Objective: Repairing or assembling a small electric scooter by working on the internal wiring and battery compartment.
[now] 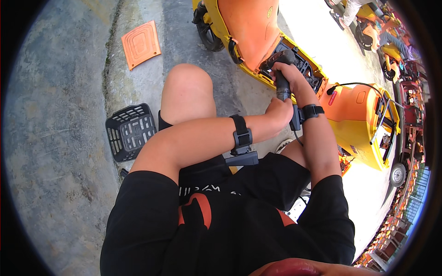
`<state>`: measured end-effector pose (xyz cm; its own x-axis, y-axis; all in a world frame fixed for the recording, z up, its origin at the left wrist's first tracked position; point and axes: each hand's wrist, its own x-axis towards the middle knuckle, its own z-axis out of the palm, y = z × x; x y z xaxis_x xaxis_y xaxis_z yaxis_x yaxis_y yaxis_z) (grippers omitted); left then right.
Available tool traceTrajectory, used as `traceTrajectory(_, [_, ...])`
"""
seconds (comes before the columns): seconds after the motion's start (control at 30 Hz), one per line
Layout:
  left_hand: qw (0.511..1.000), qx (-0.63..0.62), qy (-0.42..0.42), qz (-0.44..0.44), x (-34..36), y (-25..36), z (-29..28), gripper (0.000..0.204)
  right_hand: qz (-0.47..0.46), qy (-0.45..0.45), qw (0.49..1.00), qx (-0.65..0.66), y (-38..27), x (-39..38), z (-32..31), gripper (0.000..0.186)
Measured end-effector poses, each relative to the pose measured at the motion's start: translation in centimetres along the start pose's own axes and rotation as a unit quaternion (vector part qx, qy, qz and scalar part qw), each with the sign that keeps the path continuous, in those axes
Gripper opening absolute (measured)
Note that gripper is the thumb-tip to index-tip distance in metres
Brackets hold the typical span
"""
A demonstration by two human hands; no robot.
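Observation:
A black cordless drill [282, 86] is held over the open body of a yellow and orange scooter [251, 27]. My right hand [289, 73] wraps round its handle just below the drill's head. Lower down, my left hand [279, 112] is closed at the base of the handle, with its thumb against it; its other fingers are mostly hidden. Beneath the drill, the scooter's open compartment [315, 78] shows black inner parts inside a yellow rim. Where the drill's tip meets the scooter cannot be made out.
An orange panel [141, 44] lies on the concrete at the upper left. A black plastic basket [131, 132] stands beside my knee. To the right is another orange and yellow scooter part [357, 112] with a black cable. More scooters and people are at the far right.

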<state>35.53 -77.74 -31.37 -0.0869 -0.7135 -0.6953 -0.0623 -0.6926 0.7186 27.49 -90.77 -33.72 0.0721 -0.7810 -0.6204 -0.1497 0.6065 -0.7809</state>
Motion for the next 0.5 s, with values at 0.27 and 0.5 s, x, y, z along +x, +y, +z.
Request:
traceTrajectory(0.27, [1.0,0.005,-0.003,0.006,-0.22,0.19,-0.09,0.049,0.0,0.006,1.0,-0.011,0.03,0.3,-0.19,0.018])
traceTrajectory(0.5, [1.0,-0.001,0.003,-0.002,-0.28,0.27,-0.05,0.051,0.0,0.006,1.0,-0.013,-0.04,0.29,-0.05,0.015])
